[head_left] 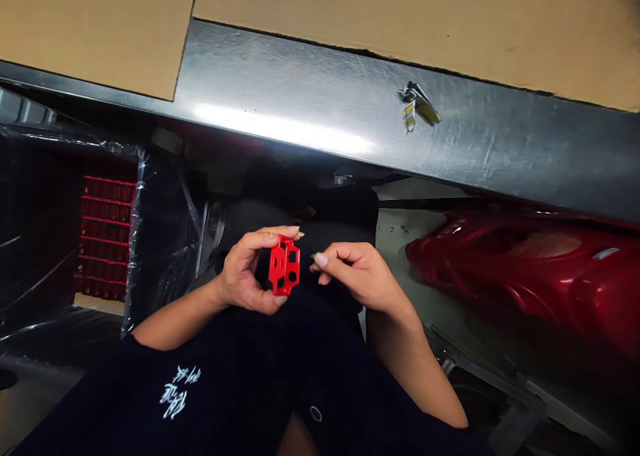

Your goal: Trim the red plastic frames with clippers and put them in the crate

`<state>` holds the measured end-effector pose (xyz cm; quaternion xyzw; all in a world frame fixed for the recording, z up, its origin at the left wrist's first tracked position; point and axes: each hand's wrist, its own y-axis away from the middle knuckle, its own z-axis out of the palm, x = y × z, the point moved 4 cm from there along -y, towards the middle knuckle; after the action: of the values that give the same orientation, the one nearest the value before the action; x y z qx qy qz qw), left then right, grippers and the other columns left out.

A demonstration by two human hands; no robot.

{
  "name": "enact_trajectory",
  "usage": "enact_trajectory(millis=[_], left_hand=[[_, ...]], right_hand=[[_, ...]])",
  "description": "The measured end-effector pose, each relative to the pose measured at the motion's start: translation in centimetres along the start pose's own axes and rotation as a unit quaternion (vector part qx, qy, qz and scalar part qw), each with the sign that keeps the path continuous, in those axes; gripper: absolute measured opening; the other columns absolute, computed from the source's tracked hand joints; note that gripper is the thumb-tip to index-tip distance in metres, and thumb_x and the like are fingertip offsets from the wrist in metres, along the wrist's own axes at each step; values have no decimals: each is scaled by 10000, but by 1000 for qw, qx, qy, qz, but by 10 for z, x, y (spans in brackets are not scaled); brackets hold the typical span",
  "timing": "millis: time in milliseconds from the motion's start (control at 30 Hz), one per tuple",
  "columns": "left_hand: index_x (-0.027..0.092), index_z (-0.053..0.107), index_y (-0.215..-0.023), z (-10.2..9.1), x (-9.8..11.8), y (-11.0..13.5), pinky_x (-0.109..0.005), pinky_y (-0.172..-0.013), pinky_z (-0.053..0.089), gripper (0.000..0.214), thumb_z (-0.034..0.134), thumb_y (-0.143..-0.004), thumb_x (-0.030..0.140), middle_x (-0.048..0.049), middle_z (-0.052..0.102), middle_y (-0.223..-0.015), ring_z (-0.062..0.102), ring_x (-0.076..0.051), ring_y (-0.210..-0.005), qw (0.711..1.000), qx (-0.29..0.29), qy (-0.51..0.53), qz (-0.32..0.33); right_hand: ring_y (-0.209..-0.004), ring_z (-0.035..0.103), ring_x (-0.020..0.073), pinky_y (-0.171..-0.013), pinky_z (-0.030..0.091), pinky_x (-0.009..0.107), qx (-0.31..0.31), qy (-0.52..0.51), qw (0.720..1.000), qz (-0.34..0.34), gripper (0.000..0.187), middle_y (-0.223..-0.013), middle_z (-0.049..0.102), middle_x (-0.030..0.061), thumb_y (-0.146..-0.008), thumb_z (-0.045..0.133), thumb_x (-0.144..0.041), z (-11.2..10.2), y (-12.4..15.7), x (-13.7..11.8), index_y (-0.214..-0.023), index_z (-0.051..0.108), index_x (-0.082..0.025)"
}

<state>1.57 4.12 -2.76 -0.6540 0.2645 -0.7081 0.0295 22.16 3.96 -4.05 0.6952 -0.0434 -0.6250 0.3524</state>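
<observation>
My left hand [246, 273] pinches a small red plastic part [284, 265] with rectangular cut-outs between thumb and fingers, over my lap in dark clothing. My right hand [356, 273] hovers just right of the part, its fingers curled with thumb and forefinger pressed together; whether anything small sits between them I cannot make out. It does not touch the red part.
A scratched metal table edge [350, 119] runs across above my hands, with cardboard sheets [400, 16] on it and a small metal-and-yellow clip [419, 106]. Stacked red parts [105, 236] sit in a plastic-lined bin at left. A glossy red moulded shell [540, 276] lies at right.
</observation>
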Motion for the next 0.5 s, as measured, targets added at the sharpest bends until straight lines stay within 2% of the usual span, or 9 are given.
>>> enact_trajectory(millis=[33,100,133,200,333,500], left_hand=[[257,440,-1439,1,-3,1,-493,-1037,610,755,825,-809,417,-154,614,-1433,680,-304,-1258,1000,4,21,-12],[273,432,-1413,4,-7,4,-485,-1042,605,720,818,-823,419,-152,581,-1473,669,-301,-1279,998,8,52,-28],[276,434,-1400,5,-9,4,-476,-1046,601,710,823,-820,405,-150,574,-1481,666,-297,-1283,998,7,60,-34],[274,442,-1379,8,-10,5,-461,-1056,591,702,840,-803,332,-152,566,-1487,662,-294,-1292,996,2,73,-42],[275,455,-1366,9,-9,5,-471,-1067,577,721,830,-766,134,-167,540,-1519,645,-306,-1320,995,-5,86,-52],[284,449,-1442,7,-11,7,-494,-1097,557,804,841,-750,165,-158,567,-1502,637,-312,-1328,995,-2,76,-58]], right_hand=[[-747,708,187,-737,520,292,-44,-61,997,-15,379,-771,773,70,-902,712,-528,7,1,1,-944,763,-155],[-830,730,194,-801,540,311,-117,-163,979,-42,473,-914,797,87,-868,765,-512,20,3,-1,-1174,716,-155],[-834,727,189,-799,540,308,-144,-195,969,-53,509,-944,797,88,-859,778,-508,26,4,-2,-1215,699,-154],[-785,702,164,-751,523,278,-176,-222,956,-72,474,-916,787,71,-855,788,-492,34,4,-5,-1171,720,-146],[-729,666,134,-706,497,244,-167,-216,958,-88,332,-857,769,40,-862,797,-419,38,2,-9,-1050,760,-147],[-718,679,138,-710,515,251,-137,-204,967,-73,314,-838,776,31,-838,824,-401,38,0,-4,-1034,772,-161]])
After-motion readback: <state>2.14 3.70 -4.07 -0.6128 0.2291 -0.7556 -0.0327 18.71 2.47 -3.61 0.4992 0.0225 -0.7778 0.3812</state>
